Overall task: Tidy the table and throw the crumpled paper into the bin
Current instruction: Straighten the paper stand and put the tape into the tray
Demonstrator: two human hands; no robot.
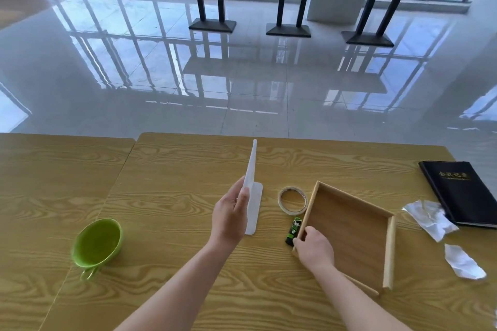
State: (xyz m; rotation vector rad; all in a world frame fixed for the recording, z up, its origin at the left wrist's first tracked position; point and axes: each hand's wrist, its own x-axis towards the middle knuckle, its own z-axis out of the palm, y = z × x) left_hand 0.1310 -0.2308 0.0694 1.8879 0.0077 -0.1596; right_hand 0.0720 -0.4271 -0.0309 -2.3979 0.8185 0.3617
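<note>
Crumpled paper (pixel 429 219) lies untouched near the table's (pixel 172 169) right edge, beside a black notebook (pixel 462 191). Left hand (pixel 230 216) pinches a white sheet (pixel 251 169) upright; right hand (pixel 313 247) grips the wooden tray's (pixel 388 250) near-left corner, likely steadying it for loading.

Wood-grain table (pixel 174 277), bare wooden tray (pixel 349 239), glossy green cup (pixel 96 243)

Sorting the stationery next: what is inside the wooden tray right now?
Nothing: the wooden tray shows a bare floor. The right hand grips its near-left corner, hiding that bit.
</note>
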